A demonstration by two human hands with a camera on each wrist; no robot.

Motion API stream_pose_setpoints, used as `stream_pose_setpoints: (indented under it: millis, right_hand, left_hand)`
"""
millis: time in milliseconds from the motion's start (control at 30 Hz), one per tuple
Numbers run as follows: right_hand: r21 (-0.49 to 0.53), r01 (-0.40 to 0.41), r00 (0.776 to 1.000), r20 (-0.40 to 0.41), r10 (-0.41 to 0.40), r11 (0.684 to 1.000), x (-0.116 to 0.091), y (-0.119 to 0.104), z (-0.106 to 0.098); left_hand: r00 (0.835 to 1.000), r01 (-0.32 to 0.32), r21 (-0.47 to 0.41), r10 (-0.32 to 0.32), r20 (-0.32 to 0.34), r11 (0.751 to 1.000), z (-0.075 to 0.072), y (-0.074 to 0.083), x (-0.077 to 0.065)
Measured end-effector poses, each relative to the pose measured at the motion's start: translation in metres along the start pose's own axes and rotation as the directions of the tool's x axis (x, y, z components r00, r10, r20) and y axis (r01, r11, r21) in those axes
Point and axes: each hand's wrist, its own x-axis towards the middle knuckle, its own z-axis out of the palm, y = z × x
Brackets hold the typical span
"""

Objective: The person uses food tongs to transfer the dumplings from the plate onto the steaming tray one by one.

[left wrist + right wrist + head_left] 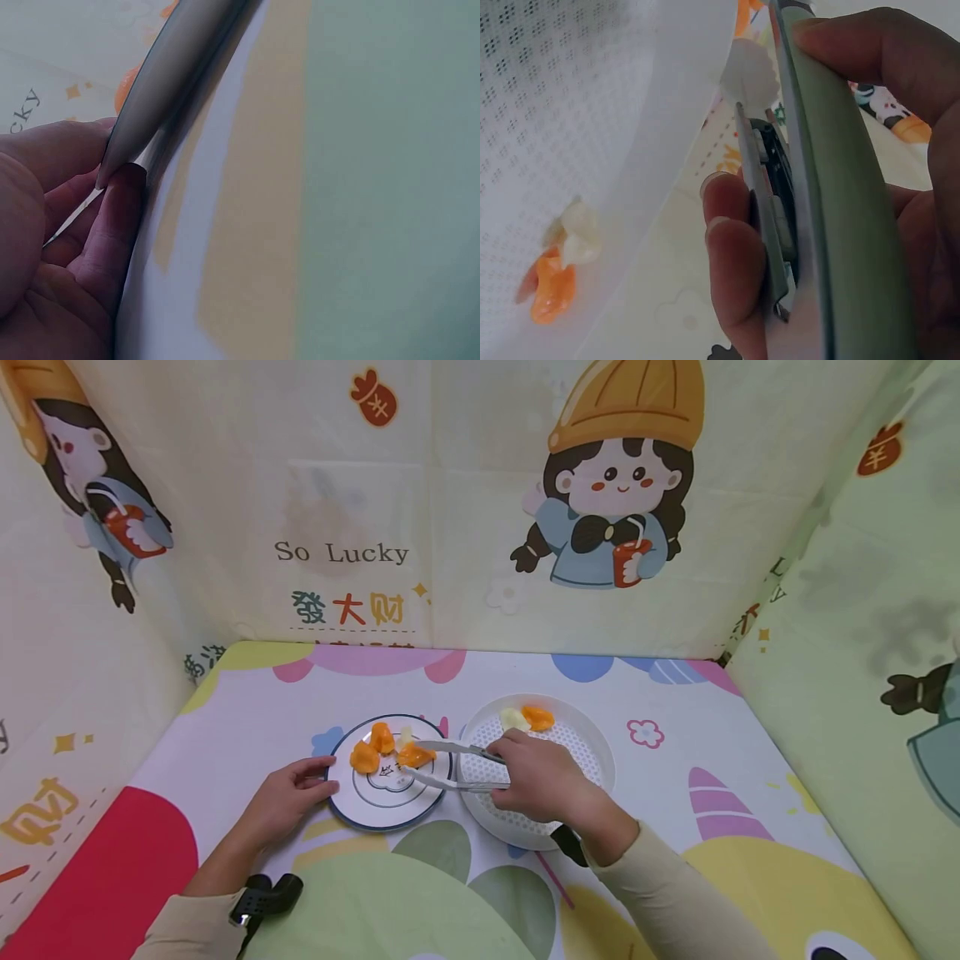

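My left hand point(291, 797) pinches the left rim of a white plate point(386, 817) with a dark blue edge. In the left wrist view the plate's rim point(169, 82) lies between thumb and fingers. On the plate are several glossy orange pieces point(365, 758) and a pale piece point(406, 735) partly hidden behind the tongs. My right hand point(542, 777) grips metal tongs point(453, 746) with green handles point(847, 195). The tongs reach left over the plate, arms spread, with tips beside the rightmost orange piece point(415, 755); whether they touch it I cannot tell.
A white strainer basket point(603, 752) with a perforated bottom stands just right of the plate, under my right hand. Inside it lie a pale piece point(513, 719) and an orange piece point(537, 718). Printed cloth walls point(465, 527) enclose the patterned tabletop point(645, 810).
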Motion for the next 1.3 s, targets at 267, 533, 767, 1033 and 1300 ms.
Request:
stream_pose_setpoints:
  millis: [267, 533, 767, 1033, 1300]
  right_hand:
    - [-0.032, -0.005, 1.0, 0.023, 0.005, 0.999, 0.003, -0.008, 0.001]
    - [0.022, 0.005, 0.999, 0.037, -0.006, 1.0, 0.0, -0.012, 0.002]
    - [0.016, 0.027, 0.999, 0.034, -0.027, 1.0, -0.001, -0.011, 0.004]
    - [0.055, 0.07, 0.997, 0.022, -0.071, 0.996, -0.006, -0.006, 0.004]
    - [0.096, 0.074, 0.997, -0.004, -0.074, 0.993, -0.008, -0.002, 0.0]
  left_hand:
    - [1.0, -0.001, 0.001, 0.001, -0.006, 1.0, 0.001, 0.001, -0.001]
    - [1.0, -0.003, -0.002, 0.003, -0.009, 1.0, 0.001, 0.0, -0.001]
    - [1.0, -0.006, 0.007, 0.006, -0.006, 1.0, 0.001, 0.0, -0.001]
    - [1.0, -0.005, 0.001, 0.005, -0.011, 1.0, 0.002, 0.0, -0.001]
    - [1.0, -0.001, 0.005, 0.001, -0.017, 1.0, 0.003, 0.0, -0.001]
